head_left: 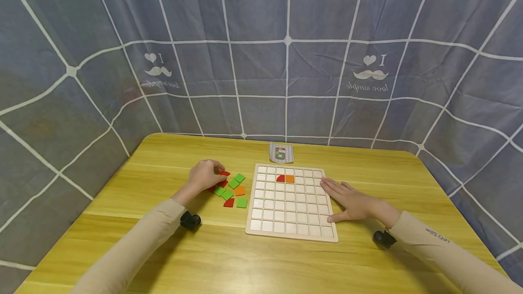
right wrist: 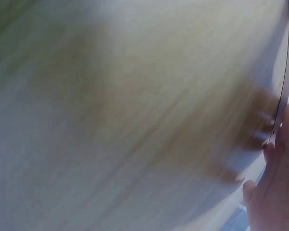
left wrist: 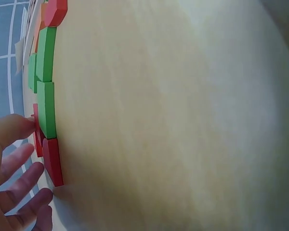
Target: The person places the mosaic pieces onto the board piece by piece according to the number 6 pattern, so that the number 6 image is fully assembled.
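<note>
My left hand (head_left: 206, 174) is at the far left of a loose group of tiles, with a red quarter-circle tile (head_left: 224, 173) between its thumb and fingertips. In the left wrist view the thumb presses at a red tile (left wrist: 37, 134), and the other fingers bend beside it. A green square tile (left wrist: 46, 109) and another red tile (left wrist: 52, 161) stand close by. On the right, my right hand (head_left: 347, 198) rests with spread fingers on the right edge of the wooden grid board (head_left: 292, 238). One red quarter-circle (head_left: 280, 178) and one orange square (head_left: 289, 178) sit side by side in its upper cells.
Several green squares (head_left: 242, 203), an orange tile (head_left: 239, 191) and a red quarter-circle (head_left: 229, 203) lie left of the board. Behind the board is a small printed pattern card (head_left: 281, 153). A grey curtain (head_left: 261, 71) borders the wooden table (head_left: 204, 257) at the back.
</note>
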The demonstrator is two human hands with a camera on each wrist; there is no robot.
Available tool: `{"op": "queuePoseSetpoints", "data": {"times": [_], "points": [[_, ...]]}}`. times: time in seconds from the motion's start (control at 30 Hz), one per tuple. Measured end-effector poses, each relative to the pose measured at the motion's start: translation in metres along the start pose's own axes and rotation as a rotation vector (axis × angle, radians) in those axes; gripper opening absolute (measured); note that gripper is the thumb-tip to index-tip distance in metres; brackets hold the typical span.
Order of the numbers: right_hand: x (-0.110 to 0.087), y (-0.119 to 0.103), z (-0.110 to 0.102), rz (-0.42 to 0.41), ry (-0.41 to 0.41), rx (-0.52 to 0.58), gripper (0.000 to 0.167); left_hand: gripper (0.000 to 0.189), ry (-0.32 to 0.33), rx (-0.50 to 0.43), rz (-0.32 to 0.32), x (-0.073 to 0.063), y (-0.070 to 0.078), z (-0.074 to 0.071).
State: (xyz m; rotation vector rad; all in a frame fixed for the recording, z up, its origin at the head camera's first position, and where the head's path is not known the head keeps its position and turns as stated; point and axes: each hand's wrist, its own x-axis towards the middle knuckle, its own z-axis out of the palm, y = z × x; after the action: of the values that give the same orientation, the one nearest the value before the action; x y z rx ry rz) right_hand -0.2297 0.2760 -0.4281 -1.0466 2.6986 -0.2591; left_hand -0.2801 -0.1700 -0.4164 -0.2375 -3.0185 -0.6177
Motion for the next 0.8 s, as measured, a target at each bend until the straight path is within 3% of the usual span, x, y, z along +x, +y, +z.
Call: {"op": "queuePoseSetpoints", "data": {"times": [0.2, 0.8], "points": [[0.0001, 0.0007, 0.0001, -0.005, 0.003, -0.001, 0.102, 0.027, -0.008, 0.005, -0.015, -0.0010, -0.0007, -0.0017], [0.0001, 0.0011, 0.0009, -0.005, 0.004, -0.004, 0.102, 0.023, -0.071, -0.024, 0.027, 0.0059, -0.0006, -0.0055]]}}
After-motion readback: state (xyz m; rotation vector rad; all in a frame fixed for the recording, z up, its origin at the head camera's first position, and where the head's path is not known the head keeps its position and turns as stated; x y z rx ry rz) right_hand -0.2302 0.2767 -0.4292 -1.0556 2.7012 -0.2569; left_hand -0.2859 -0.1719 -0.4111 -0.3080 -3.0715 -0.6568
